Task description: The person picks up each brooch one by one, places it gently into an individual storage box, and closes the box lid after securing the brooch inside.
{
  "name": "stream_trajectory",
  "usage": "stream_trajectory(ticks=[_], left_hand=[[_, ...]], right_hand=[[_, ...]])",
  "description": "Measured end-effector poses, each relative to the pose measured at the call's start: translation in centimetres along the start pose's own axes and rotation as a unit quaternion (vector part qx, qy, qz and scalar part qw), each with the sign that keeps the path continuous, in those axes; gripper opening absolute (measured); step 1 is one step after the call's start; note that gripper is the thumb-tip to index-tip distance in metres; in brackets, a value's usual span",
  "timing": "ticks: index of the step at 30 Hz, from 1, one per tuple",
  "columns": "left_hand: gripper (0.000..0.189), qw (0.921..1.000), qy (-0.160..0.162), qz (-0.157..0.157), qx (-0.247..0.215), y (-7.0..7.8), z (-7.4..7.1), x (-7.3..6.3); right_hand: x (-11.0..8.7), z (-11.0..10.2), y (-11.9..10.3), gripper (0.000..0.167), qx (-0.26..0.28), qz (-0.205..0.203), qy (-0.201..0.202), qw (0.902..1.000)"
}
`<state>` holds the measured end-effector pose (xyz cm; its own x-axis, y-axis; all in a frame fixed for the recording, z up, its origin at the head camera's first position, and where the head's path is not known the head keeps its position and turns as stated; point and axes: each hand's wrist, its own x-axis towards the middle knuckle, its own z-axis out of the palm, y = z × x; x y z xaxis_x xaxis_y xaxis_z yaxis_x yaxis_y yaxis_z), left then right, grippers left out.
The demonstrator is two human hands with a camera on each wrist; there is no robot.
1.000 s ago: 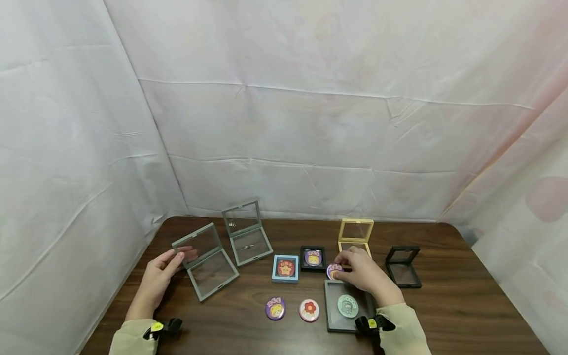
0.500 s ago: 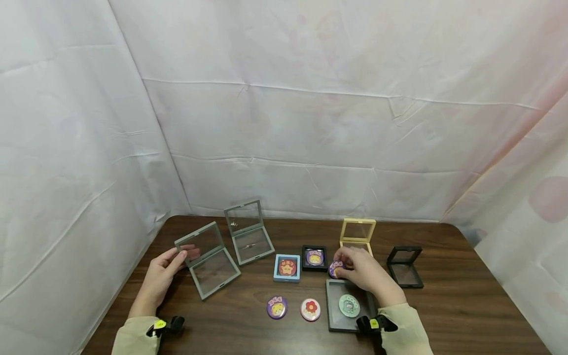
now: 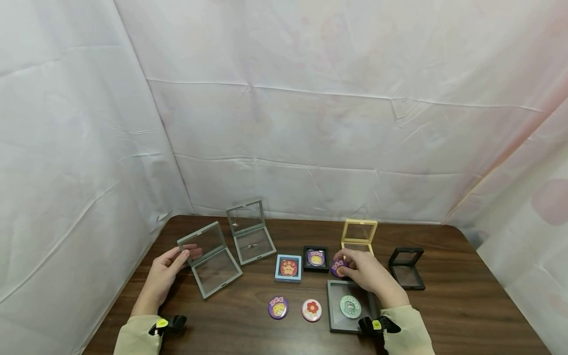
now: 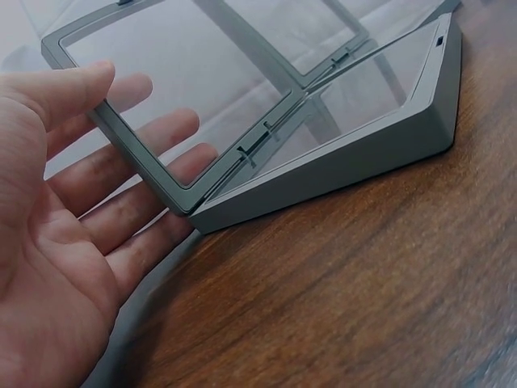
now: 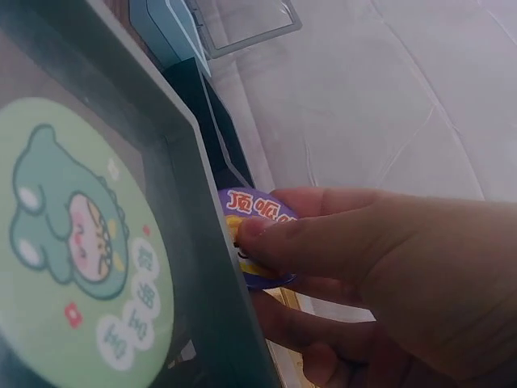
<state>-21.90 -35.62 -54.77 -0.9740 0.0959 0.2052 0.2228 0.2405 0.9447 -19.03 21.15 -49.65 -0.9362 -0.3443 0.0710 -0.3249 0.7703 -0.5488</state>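
Observation:
At the left, my left hand (image 3: 163, 276) holds the raised lid of a grey clear-windowed display case (image 3: 217, 272), thumb in front and fingers behind its edge. The case stands open on the table, as the left wrist view shows at its hinge (image 4: 257, 144). My right hand (image 3: 368, 273) pinches a round purple button badge (image 5: 254, 202) with pink-and-white lettering. That badge is held between a black case (image 3: 315, 269) with a similar badge and a dark grey case (image 3: 335, 323). A green cartoon badge (image 3: 350, 306) lies in the dark grey case.
On the table (image 3: 248, 330) lie a loose purple badge (image 3: 278, 307) and a red-flower badge (image 3: 311, 310). A blue case (image 3: 288, 279) with a red badge sits mid-table. Open grey (image 3: 256, 258), yellow (image 3: 360, 222) and black (image 3: 412, 285) cases stand behind and right.
The head view has shifted slightly, so everything sits a little further right. Both hands keep their holds; the badge in my right hand is turned slightly.

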Motion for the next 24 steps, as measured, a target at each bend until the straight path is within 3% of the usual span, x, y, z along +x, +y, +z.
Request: stream_trajectory(ticks=[11,24], left_hand=[[0.043,0.9999,-0.016,0.002,-0.003,0.1,0.5,0.2],[0.042,0.9988,-0.036,0.019,-0.027,0.1,2.3,1.0]], right_hand=[[0.0,-0.2,0.2,0.024,0.035,0.000,-0.001,0.9994],[0.1,-0.4,0.2,0.023,0.064,-0.007,0.052,0.9965]])
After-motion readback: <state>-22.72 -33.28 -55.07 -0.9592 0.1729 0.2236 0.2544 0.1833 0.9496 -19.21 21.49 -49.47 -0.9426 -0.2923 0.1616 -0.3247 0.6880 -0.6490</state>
